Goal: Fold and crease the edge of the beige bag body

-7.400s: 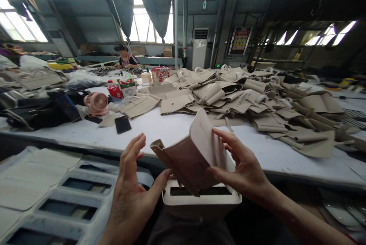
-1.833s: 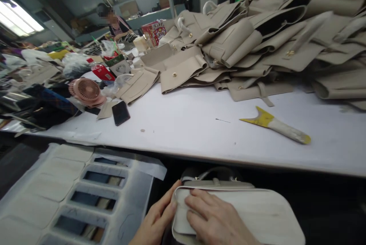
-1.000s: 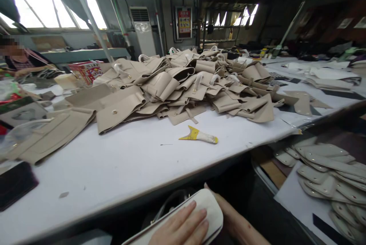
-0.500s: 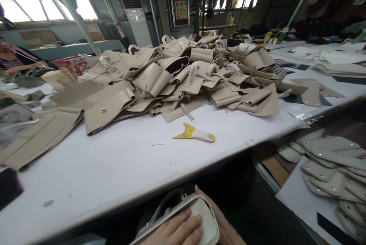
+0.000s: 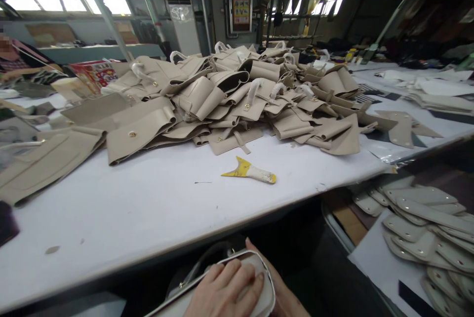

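Observation:
A pale handbag [image 5: 174, 308] with a handle [image 5: 202, 262] and small gold-coloured fittings is held low in front of me, below the table edge. Over its near face lies my left hand [image 5: 227, 290], fingers bent and pressed against the pale panel. My right hand [image 5: 279, 290] wraps the bag's right end, one fingertip showing above its rim; the other fingers are hidden behind it. Beyond the bag, a yellow and white flat tool with a forked end [image 5: 249, 170] rests on the white tabletop [image 5: 144, 223].
A large heap of beige bag pieces [image 5: 200, 99] covers the table's middle. Pale strap-like pieces with metal studs [image 5: 425, 218] are piled at the lower right. A dark gap [image 5: 311, 257] lies between table and pile. Another person [image 5: 22, 60] sits at the far left.
My left hand has moved up along the bag's near face, showing more of its back and fingers. The bag sits slightly further left in view; the camera has shifted a little.

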A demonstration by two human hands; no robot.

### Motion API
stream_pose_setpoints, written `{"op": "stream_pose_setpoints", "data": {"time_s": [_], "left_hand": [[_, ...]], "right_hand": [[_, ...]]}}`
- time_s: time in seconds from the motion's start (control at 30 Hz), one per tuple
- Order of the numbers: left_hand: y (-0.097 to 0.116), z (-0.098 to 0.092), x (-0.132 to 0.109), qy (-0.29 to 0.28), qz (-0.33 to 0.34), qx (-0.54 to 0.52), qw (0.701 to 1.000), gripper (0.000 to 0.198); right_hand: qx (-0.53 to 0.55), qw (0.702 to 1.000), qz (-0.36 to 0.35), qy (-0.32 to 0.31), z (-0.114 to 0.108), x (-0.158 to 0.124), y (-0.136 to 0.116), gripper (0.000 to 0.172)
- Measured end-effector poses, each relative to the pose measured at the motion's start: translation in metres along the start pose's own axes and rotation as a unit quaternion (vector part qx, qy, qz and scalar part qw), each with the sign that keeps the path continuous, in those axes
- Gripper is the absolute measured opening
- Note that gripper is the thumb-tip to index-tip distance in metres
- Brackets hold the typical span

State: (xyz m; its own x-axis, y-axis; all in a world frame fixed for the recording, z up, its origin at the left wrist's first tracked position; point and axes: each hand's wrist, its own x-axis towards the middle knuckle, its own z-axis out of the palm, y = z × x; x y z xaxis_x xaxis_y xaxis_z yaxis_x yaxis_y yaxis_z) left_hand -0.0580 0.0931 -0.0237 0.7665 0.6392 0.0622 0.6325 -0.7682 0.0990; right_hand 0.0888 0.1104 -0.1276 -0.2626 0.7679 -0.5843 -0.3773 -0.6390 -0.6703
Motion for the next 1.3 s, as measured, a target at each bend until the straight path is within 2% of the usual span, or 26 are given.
{"op": "stream_pose_setpoints", "data": {"time_s": [0.1, 0.17, 0.23, 0.3, 0.37, 0.43, 0.5, 0.53, 0.57, 0.63, 0.83, 0.97, 1.03, 1.1, 1.17, 1.23, 1.3], "left_hand": [[0.002, -0.004, 0.002, -0.04, -0.017, -0.045, 0.998, 0.043], [0.004, -0.009, 0.005, -0.067, -0.037, -0.078, 0.994, 0.04], [0.005, -0.016, 0.01, -0.093, -0.049, -0.105, 0.989, 0.037], [0.005, -0.023, 0.013, -0.112, -0.05, -0.116, 0.986, 0.03], [0.004, -0.026, 0.013, -0.128, -0.038, -0.122, 0.983, 0.026], [0.001, -0.025, 0.009, -0.134, -0.016, -0.126, 0.983, 0.025], [-0.002, -0.02, 0.003, -0.119, -0.001, -0.125, 0.985, 0.029], [-0.004, -0.017, 0.001, -0.105, 0.006, -0.117, 0.988, 0.032], [-0.006, -0.014, -0.001, -0.088, 0.016, -0.107, 0.99, 0.036], [-0.008, -0.008, -0.003, -0.06, 0.033, -0.085, 0.994, 0.042], [-0.009, 0.004, 0.004, -0.051, 0.059, -0.094, 0.993, 0.034], [-0.014, -0.014, 0.01, -0.088, 0.061, -0.112, 0.988, 0.027], [-0.02, -0.028, 0.016, -0.099, 0.074, -0.123, 0.985, 0.022], [-0.028, -0.04, 0.024, -0.083, 0.077, -0.144, 0.983, 0.013], [-0.038, -0.045, 0.032, -0.044, 0.062, -0.187, 0.979, 0.015], [-0.046, -0.042, 0.04, -0.008, 0.039, -0.242, 0.97, 0.027], [-0.053, -0.034, 0.047, -0.015, 0.027, -0.298, 0.954, 0.034]], "right_hand": [[-0.055, 0.996, -0.026, 0.067, -0.011, -0.005, 0.003, 0.05], [-0.09, 0.989, -0.055, 0.108, -0.022, -0.02, -0.006, 0.058], [-0.156, 0.977, -0.094, 0.114, -0.027, -0.043, -0.025, 0.059], [-0.265, 0.951, -0.134, 0.084, -0.022, -0.07, -0.047, 0.052], [-0.396, 0.9, -0.165, 0.07, -0.009, -0.093, -0.065, 0.038], [-0.525, 0.825, -0.184, 0.1, 0.008, -0.107, -0.074, 0.024], [-0.623, 0.745, -0.192, 0.14, 0.021, -0.109, -0.075, 0.021], [-0.652, 0.716, -0.195, 0.155, 0.026, -0.108, -0.074, 0.022], [-0.669, 0.697, -0.198, 0.164, 0.028, -0.105, -0.071, 0.024], [-0.68, 0.68, -0.211, 0.176, 0.029, -0.099, -0.065, 0.029], [-0.672, 0.678, -0.218, 0.201, 0.029, -0.092, -0.056, 0.035], [-0.692, 0.654, -0.209, 0.224, 0.034, -0.091, -0.049, 0.036], [-0.686, 0.656, -0.214, 0.232, 0.036, -0.092, -0.045, 0.036], [-0.652, 0.684, -0.23, 0.233, 0.038, -0.094, -0.042, 0.035], [-0.605, 0.723, -0.242, 0.231, 0.039, -0.096, -0.041, 0.033], [-0.569, 0.751, -0.244, 0.229, 0.04, -0.1, -0.041, 0.031], [-0.539, 0.777, -0.235, 0.226, 0.038, -0.103, -0.042, 0.031]]}}
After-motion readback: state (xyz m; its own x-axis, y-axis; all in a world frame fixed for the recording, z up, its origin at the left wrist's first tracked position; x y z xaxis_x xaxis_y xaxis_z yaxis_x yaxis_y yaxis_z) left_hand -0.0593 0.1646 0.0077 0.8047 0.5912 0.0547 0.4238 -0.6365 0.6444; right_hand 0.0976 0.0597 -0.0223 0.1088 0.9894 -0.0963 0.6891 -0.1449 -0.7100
